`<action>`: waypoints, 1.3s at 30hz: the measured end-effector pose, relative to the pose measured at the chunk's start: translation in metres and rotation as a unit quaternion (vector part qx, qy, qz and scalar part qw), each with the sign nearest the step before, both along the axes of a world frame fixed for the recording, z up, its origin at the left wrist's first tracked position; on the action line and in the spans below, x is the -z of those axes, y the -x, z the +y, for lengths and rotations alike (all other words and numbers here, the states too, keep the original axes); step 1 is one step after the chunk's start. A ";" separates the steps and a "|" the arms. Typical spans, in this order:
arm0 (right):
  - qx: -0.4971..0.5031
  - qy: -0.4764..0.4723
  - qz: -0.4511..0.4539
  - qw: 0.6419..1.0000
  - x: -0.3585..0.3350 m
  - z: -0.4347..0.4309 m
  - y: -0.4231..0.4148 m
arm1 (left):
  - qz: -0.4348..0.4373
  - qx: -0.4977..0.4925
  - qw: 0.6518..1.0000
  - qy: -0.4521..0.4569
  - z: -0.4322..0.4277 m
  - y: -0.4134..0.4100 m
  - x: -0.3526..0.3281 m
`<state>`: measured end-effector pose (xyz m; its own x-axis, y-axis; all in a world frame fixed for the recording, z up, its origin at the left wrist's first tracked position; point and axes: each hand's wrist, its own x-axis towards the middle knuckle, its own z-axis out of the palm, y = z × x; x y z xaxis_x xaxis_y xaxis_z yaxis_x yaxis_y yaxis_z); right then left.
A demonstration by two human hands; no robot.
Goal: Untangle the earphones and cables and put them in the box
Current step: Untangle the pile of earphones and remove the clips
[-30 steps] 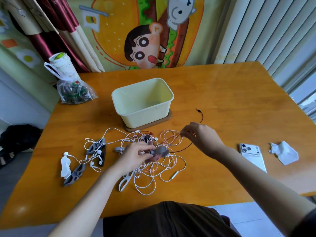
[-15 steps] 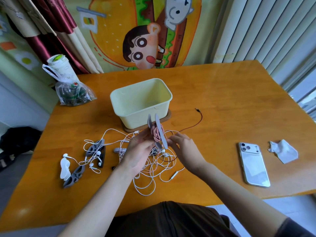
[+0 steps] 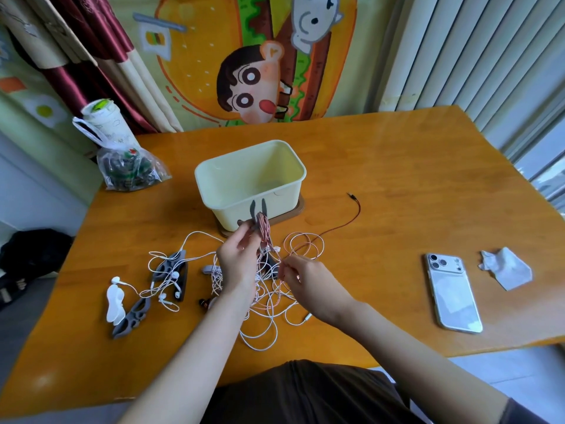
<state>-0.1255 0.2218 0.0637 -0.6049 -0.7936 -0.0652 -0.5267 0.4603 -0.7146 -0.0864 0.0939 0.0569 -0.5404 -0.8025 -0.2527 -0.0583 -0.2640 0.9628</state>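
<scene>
Your left grip (image 3: 237, 261) is closed around a flat grey cable winder with pink cable wound on it (image 3: 263, 229). The fingers and thumb pinch its lower part and hold it upright in the air, just in front of the near wall of the cream rectangular plastic box (image 3: 287, 197). The two grey tips of the winder show against this wall. Your right grip (image 3: 307, 278) is also in front of the box, a little nearer to you. Its thumb and forefinger are pressed together on a thin pink strand (image 3: 286, 257) that goes up toward the winder, and the other fingers are curled.

Below both grips, between the box and you, the tangle of thin white and pink earphone cables (image 3: 269, 304) lies on the orange wooden bench (image 3: 397, 179). A dark red cable with a small jack plug (image 3: 354, 215) leaves the tangle and curves out to the right of the box. The box stands on a brown board (image 3: 301, 208).

To the front-left of the box, dark grey winders (image 3: 171, 267) lie with white earbuds and cables across them. Farther from the box in the same direction there is one more grey winder (image 3: 131, 316), and a white winder (image 3: 114, 304) is just beside it.

To the left of the box sits a clear plastic bag with dark contents (image 3: 128, 172), and a white paper cup (image 3: 104, 120) is behind the bag. Well to the right of the box, a white smartphone (image 3: 452, 298) lies with its camera side up. A crumpled white tissue (image 3: 504, 267) lies beside it, still farther from the box.
</scene>
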 end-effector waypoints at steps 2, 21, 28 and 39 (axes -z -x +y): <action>-0.004 0.004 -0.054 0.999 -0.005 0.002 -0.004 | -0.025 -0.005 0.999 0.032 0.000 0.000 -0.001; -0.008 -0.016 0.108 0.994 -0.022 0.009 0.046 | -0.169 0.271 0.887 0.334 -0.025 -0.019 0.029; 0.046 -0.009 0.101 0.994 -0.011 0.017 0.065 | -0.096 0.381 0.900 0.190 -0.014 -0.026 0.009; 0.088 -0.012 0.070 0.994 0.005 0.018 0.049 | 0.021 0.331 0.939 -0.092 0.002 -0.026 -0.004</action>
